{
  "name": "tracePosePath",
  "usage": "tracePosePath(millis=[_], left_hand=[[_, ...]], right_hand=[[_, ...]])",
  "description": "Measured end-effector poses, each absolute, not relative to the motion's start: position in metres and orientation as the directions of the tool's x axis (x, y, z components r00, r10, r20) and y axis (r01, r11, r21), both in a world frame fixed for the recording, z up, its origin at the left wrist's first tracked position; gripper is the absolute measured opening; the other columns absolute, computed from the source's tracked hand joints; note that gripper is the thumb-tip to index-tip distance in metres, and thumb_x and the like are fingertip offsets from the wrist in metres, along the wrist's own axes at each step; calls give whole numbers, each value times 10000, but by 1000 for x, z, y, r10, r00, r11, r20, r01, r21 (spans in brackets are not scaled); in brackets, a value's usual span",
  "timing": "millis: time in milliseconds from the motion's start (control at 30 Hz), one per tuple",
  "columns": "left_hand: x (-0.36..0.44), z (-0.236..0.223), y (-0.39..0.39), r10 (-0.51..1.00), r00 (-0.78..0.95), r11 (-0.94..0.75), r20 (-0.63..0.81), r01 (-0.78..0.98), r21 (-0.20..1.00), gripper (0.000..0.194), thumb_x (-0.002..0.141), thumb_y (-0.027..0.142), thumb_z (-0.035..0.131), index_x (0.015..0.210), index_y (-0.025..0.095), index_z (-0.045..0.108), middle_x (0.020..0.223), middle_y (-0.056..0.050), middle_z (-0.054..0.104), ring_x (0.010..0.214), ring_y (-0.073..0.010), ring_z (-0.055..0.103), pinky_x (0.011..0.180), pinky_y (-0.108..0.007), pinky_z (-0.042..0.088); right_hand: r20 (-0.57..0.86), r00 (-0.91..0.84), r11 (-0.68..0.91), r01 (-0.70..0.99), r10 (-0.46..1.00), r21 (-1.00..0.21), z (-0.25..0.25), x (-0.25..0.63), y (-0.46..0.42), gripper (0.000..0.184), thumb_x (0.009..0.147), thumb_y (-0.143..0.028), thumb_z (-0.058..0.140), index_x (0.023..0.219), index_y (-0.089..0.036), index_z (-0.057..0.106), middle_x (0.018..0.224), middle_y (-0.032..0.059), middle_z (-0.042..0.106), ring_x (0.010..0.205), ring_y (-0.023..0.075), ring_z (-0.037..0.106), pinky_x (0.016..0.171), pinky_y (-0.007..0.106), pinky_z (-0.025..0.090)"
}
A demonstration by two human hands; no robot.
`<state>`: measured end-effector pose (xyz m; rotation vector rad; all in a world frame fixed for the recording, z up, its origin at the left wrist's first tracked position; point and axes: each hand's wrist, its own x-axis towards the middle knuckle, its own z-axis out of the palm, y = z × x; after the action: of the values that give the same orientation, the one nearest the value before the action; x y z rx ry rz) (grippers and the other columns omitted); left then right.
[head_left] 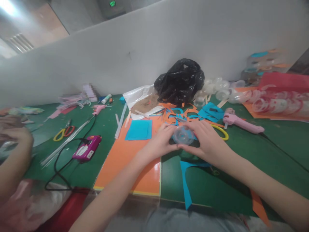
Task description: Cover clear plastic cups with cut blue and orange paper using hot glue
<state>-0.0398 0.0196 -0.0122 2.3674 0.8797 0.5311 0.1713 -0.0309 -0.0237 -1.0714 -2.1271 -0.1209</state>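
Clear plastic cup [183, 135] gripped between the curved fingers of the left hand [159, 141] and right hand [205, 143], just above an orange card's [125, 161] edge, near blue paper scraps [207, 112] on a green mat [277, 151].

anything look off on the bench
A strip of orange card appears to hang over the front edge of the green cutting mat, apart from the other paper scraps, so it looks dropped and liable to slip off.

Clear plastic cup [183, 135], orange card [126, 158], blue paper square [138, 130], green mat [270, 154], black bag [180, 82]
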Motion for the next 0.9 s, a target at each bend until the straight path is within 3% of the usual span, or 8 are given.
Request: tracePosePath(millis=[367, 667, 900], left_hand=[[-42, -12, 21, 672, 697, -685, 249, 458, 567, 347, 889, 357, 747, 1187, 223, 629, 1198, -96, 674, 1172, -288, 529, 1032, -461, 466], [-43, -12, 21, 661, 694, -713, 285, 462, 528, 339, 920, 352, 712, 1210, 215, 599, 1259, -106, 664, 1203, -285, 531, 1062, -472, 457], [-44, -11, 21, 664, 691, -710, 286, 463, 531, 339, 914, 295, 720, 1216, 235, 580, 1265, -78, 659, 1193, -267, 535, 1050, -448, 463]], right_hand=[[722, -393, 657, 745, 570, -114, -24, 170, -30, 431, 1008, -432, 576, 1364, -207, 483, 1165, 149, 715, 1052, 321, 659, 890, 480, 506], [738, -364, 641, 758, 568, -119, -24, 169, -30, 398, 1005, -442, 583, 1318, -214, 494, 1124, 144, 717, 1033, 320, 662, 852, 459, 506], [730, -375, 635, 765, 572, -106, -27, 168, -30, 437, 1013, -433, 569, 1383, -231, 454, 1210, 151, 703, 1084, 335, 653, 896, 499, 508]])
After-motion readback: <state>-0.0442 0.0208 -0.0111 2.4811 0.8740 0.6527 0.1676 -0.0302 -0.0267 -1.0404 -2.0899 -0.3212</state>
